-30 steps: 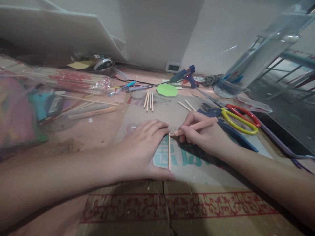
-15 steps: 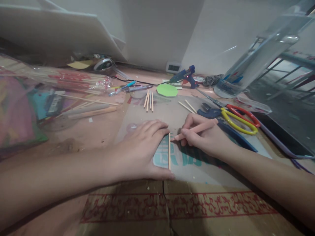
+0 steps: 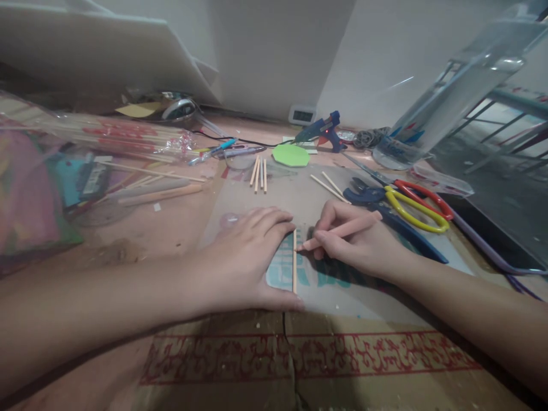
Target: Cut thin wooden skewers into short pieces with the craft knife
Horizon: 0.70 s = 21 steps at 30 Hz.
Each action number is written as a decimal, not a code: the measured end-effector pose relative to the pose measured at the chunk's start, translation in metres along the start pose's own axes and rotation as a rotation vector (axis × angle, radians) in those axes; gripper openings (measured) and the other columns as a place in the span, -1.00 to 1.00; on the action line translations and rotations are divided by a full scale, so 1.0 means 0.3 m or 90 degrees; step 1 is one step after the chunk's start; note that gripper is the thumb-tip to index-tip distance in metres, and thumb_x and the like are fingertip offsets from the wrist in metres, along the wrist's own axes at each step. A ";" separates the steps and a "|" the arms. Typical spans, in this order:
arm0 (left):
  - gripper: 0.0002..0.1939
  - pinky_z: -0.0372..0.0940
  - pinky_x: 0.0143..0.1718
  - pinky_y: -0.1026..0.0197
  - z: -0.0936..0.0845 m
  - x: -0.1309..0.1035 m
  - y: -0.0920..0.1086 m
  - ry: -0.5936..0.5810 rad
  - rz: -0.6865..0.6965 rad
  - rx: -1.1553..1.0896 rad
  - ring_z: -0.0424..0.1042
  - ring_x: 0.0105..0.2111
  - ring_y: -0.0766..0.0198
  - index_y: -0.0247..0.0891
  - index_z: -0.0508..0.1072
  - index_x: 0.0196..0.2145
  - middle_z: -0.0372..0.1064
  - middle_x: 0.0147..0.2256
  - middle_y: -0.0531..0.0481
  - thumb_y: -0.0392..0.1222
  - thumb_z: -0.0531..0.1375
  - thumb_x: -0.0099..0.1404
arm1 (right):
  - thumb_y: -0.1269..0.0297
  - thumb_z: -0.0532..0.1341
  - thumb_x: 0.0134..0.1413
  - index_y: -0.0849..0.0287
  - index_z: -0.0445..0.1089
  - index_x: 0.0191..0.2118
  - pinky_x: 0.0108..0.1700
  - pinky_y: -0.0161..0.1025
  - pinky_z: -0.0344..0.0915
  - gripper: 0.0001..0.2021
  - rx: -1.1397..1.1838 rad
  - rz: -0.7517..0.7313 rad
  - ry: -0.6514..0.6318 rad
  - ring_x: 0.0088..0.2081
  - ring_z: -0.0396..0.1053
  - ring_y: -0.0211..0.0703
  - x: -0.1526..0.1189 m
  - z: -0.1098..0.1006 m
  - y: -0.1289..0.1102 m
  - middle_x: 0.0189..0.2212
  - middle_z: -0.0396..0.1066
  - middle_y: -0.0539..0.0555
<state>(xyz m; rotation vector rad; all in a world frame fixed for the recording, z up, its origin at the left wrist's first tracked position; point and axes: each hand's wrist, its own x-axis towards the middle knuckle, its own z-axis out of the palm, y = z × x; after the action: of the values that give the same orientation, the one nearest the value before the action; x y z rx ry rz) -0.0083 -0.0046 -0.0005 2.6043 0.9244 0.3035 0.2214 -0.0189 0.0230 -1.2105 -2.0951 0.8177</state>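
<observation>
A thin wooden stick (image 3: 294, 262) lies upright in view on the translucent sheet (image 3: 240, 200). My left hand (image 3: 252, 257) grips it at both ends, fingertips at the far end and thumb at the near end. My right hand (image 3: 351, 237) is closed on a peach-coloured pen (image 3: 353, 225), whose tip touches or nearly touches the stick's right side. Several short sticks (image 3: 258, 174) lie beyond my left hand. Two more thin sticks (image 3: 329, 187) rest beyond my right hand, near the blue-handled pliers (image 3: 363, 194).
Scissors with red and yellow handles (image 3: 415, 208) and a phone (image 3: 496, 237) lie at the right. Farther back are a green octagonal piece (image 3: 291, 155), a blue glue gun (image 3: 327, 130) and a clear bottle (image 3: 440, 97). Plastic-wrapped sticks (image 3: 128, 137) lie at the left.
The pen tip in my right hand has moved slightly down along the stick, towards me. My left hand keeps its hold on the stick.
</observation>
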 end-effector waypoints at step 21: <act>0.07 0.01 0.33 -0.31 -0.011 -0.006 0.009 -0.017 0.015 0.076 0.10 0.33 -0.31 -0.36 0.25 0.29 0.15 0.33 -0.38 0.52 0.24 0.09 | 0.29 0.27 0.16 0.16 0.46 -0.43 -0.46 -0.31 0.36 -0.84 -0.027 0.052 0.055 -0.46 0.46 -0.20 0.003 0.007 -0.003 -0.48 0.49 0.06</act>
<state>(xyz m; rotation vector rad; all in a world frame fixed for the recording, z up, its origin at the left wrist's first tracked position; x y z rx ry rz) -0.0092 -0.0068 0.0035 2.7222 0.9306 0.2258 0.2190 -0.0188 0.0224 -1.3375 -2.0146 0.7472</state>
